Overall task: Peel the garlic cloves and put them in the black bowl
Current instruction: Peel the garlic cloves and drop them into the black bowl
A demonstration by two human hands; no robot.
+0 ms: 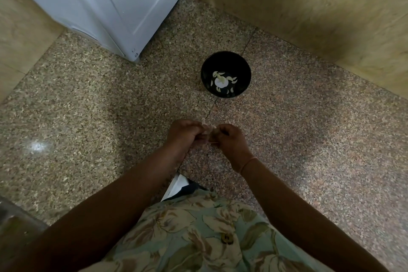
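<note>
1. A white appliance (106, 6) is standing at 11 o'clock on the speckled stone floor (309, 121), close to the room's corner.
2. The left hand (185, 133) is hovering above the floor at centre frame, its fingers curling in to grip a piece of garlic (207, 127).
3. The garlic, its papery skin showing pale, is sitting pinched between both hands, well apart from the bowl.
4. The black bowl (239, 66) is resting on the floor at 12 o'clock from the hands, holding pale peeled cloves (221, 81) at its bottom.
5. The right hand (229, 139), a thin band (248, 163) circling its wrist, is pinching the same garlic from the 3 o'clock side, fingers curled.
</note>
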